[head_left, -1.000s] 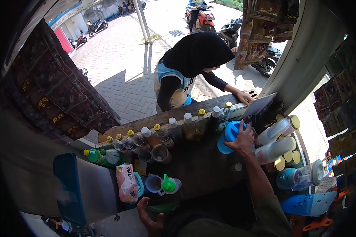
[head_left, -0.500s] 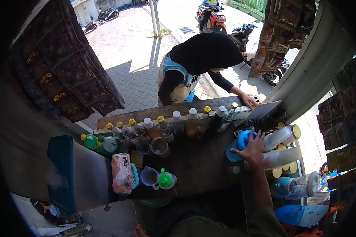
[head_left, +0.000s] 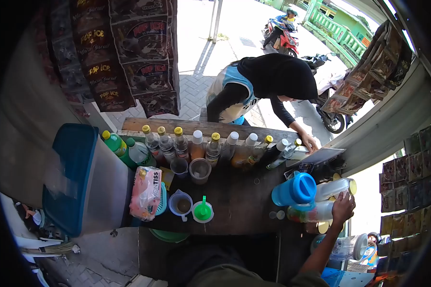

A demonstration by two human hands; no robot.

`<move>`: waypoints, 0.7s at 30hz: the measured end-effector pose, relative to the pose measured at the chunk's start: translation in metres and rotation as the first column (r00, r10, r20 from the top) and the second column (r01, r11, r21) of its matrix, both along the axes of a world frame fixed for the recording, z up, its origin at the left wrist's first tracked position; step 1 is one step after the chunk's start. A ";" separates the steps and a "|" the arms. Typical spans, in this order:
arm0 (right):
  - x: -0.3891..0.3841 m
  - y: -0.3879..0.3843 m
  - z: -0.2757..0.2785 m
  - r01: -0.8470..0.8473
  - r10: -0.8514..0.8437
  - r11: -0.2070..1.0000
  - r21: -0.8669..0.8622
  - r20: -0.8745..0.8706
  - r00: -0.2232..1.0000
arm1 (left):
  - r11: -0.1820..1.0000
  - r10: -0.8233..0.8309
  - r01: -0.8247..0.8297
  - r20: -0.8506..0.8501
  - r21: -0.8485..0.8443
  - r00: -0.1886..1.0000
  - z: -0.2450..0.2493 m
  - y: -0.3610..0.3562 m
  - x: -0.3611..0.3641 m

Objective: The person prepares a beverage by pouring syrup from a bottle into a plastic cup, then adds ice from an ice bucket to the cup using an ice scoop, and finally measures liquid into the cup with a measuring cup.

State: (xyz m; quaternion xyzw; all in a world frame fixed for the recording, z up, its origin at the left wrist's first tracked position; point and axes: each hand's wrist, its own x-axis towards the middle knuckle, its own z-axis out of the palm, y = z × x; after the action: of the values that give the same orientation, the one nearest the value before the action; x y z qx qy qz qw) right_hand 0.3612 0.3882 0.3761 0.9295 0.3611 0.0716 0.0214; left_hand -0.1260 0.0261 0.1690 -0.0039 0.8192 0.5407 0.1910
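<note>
My right hand (head_left: 343,207) reaches to the right side of the counter, its fingers bent around the end of a clear plastic cylinder (head_left: 321,211) that looks like a stack of cups. Just above lies a second clear cylinder (head_left: 331,188). Several jars with yellowish lids (head_left: 323,227) stand under and around these. To the left of the hand, and apart from it, is a blue lidded pitcher (head_left: 301,187). Below the hand sits a clear container (head_left: 347,248) on its side. No part of my left hand shows.
Bottles (head_left: 181,142) line the counter's far edge. A measuring jug (head_left: 181,203), a green-topped bottle (head_left: 203,211), a tissue pack (head_left: 145,192) and a big teal-lidded box (head_left: 105,174) stand left. Across the counter, a person (head_left: 273,79) leans over. Sachet strips (head_left: 143,52) hang overhead.
My right hand has left the blue pitcher and moved right to the clear cylinders, its spread fingers now bent. My left hand, partly visible at the bottom before, is gone. The view has shifted.
</note>
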 end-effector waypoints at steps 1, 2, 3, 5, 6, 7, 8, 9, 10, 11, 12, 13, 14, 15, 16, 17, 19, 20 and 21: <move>0.002 -0.001 0.003 -0.047 0.052 0.996 0.075 -0.069 0.996 | 1.000 0.009 -0.009 0.011 -0.015 1.000 0.000 -0.007 0.009; -0.002 -0.001 0.008 -0.064 0.067 0.996 0.063 -0.057 0.996 | 0.999 0.018 -0.017 0.020 -0.033 1.000 0.001 -0.016 0.015; -0.009 -0.001 0.015 -0.024 0.031 0.997 0.076 -0.088 0.996 | 0.998 0.030 -0.028 0.031 -0.052 0.999 0.002 -0.026 0.024; -0.004 0.007 0.016 0.004 0.001 0.977 0.214 -0.025 1.000 | 0.993 0.083 -0.077 0.072 -0.085 0.994 0.001 -0.043 0.058; -0.018 0.009 0.031 -0.111 0.081 0.958 0.264 0.122 0.989 | 0.989 0.121 -0.111 0.103 -0.102 0.987 0.002 -0.049 0.082; -0.035 0.010 0.043 -0.229 0.150 0.926 0.301 0.263 0.953 | 0.983 0.155 -0.139 0.131 -0.120 0.979 0.002 -0.055 0.105; -0.040 0.016 0.048 -0.459 0.406 0.750 0.476 0.216 0.888 | 0.978 0.178 -0.157 0.154 -0.135 0.972 0.003 -0.059 0.122; -0.058 0.029 0.049 -0.563 0.557 0.603 0.565 0.207 0.804 | 0.974 0.194 -0.168 0.174 -0.154 0.965 0.004 -0.065 0.137; -0.099 0.038 0.057 -0.536 0.660 0.569 0.623 0.043 0.750 | 0.970 0.203 -0.172 0.189 -0.171 0.961 0.005 -0.072 0.147; -0.128 0.052 0.056 -0.591 0.751 0.531 0.607 -0.014 0.660 | 0.968 0.205 -0.168 0.200 -0.186 0.958 0.006 -0.078 0.152; -0.150 0.068 0.050 -0.645 0.815 0.497 0.580 -0.056 0.577 | 0.966 0.202 -0.160 0.207 -0.202 0.957 0.007 -0.085 0.155; -0.186 0.079 0.050 -0.637 0.829 0.518 0.571 -0.151 0.538 | 0.965 0.198 -0.152 0.212 -0.214 0.957 0.008 -0.091 0.155; -0.196 0.102 0.032 -0.691 0.894 0.436 0.576 -0.186 0.408 | 0.964 0.191 -0.143 0.214 -0.223 0.958 0.009 -0.095 0.154; -0.210 0.122 0.020 -0.767 0.936 0.350 0.538 -0.160 0.314 | 0.964 0.183 -0.132 0.215 -0.230 0.959 0.010 -0.098 0.151; -0.217 0.146 -0.002 -0.804 0.961 0.276 0.527 -0.131 0.244 | 0.964 0.175 -0.124 0.215 -0.233 0.961 0.010 -0.099 0.148; -0.244 0.149 0.009 -0.818 0.942 0.325 0.475 -0.242 0.233 | 0.965 0.170 -0.119 0.213 -0.233 0.962 0.009 -0.097 0.145; -0.266 0.169 -0.007 -0.887 0.965 0.258 0.382 -0.152 0.215 | 0.965 0.160 -0.110 0.205 -0.239 0.965 0.008 -0.095 0.136; -0.266 0.182 -0.020 -0.913 0.966 0.239 0.329 -0.174 0.190 | 0.964 0.154 -0.103 0.201 -0.244 0.967 0.009 -0.095 0.131; -0.267 0.195 -0.034 -0.936 0.967 0.216 0.278 -0.194 0.166 | 0.964 0.149 -0.098 0.195 -0.246 0.969 0.008 -0.093 0.126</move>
State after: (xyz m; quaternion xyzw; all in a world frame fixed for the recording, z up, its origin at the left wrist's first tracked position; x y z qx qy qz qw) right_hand 0.0943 0.5836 0.3423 0.4958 0.8556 -0.0690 -0.1316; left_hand -0.0003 -0.0673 0.1775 -0.1355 0.8505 0.4474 0.2411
